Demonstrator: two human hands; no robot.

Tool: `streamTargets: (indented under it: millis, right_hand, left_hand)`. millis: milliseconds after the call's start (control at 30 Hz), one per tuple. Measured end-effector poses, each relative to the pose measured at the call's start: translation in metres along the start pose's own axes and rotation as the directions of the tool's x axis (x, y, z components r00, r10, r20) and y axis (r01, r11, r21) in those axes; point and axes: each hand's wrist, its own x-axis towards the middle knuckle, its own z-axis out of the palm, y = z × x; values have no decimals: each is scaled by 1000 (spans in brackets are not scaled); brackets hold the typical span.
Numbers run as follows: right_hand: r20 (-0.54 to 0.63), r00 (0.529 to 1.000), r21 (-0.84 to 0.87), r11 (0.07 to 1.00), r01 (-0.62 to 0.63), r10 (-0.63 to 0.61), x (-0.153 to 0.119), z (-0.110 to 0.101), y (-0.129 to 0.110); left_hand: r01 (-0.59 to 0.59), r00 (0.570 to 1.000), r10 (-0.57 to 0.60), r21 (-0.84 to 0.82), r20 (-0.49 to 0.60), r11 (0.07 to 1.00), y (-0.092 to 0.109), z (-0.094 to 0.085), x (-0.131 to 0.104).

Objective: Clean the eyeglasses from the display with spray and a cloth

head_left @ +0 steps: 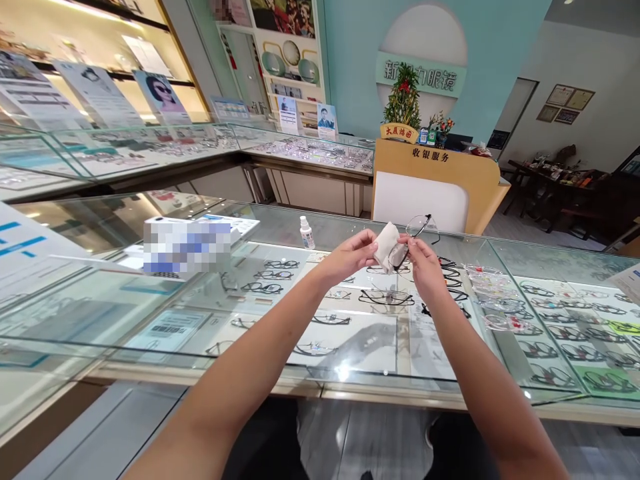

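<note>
Above the glass display counter, my left hand is closed on a pale folded cloth. My right hand pinches a pair of thin-framed eyeglasses, just right of the cloth. One lens sticks up beyond my right fingers, while the other side of the frame lies against the cloth and is partly hidden by it. On the counter top, left of my hands, a small white bottle stands upright.
Rows of eyeglasses lie under the glass. A white box, partly blurred, and a sign are on the left. Beyond are more showcases and a wooden cashier desk with a plant.
</note>
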Motion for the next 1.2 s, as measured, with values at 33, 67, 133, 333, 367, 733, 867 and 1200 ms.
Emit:
streamTargets:
  millis: [33, 67, 133, 333, 367, 733, 867, 1200]
  right_hand:
    - [-7, 1000, 3, 1000, -9, 9, 0, 0, 0]
    - [-12, 1000, 8, 1000, -16, 16, 0, 0, 1]
    - [-19, 1000, 19, 1000, -19, 20, 0, 0, 1]
    - [21, 999, 18, 999, -38, 38, -3, 5, 2]
    - [29, 999, 20, 999, -46, 45, -4, 6, 2]
    - [101, 994, 5, 1000, -28, 28, -10, 12, -2]
    - [116, 992, -21, 998, -54, 56, -10, 9, -1]
    - [83, 993, 205, 974, -101, 85, -7, 11, -7]
  left_hand:
    - [-10, 1000, 10, 10, 8, 1000, 0, 1, -1]
    - [-24, 1000, 23, 22, 11, 999, 0, 2, -1]
    - [-60, 998, 60, 41, 17, 997, 1, 4, -2]
    - [-96, 992, 105, 124, -70, 988, -10, 11, 2]
    - [-93, 991, 104, 130, -87, 987, -14, 12, 3]
    - [100, 993, -108, 137, 52, 986, -20, 19, 1]
    - [100, 985, -105, 40, 139, 994, -21, 21, 0]
    - [-13, 1000, 13, 114, -3, 993, -26, 26, -3]
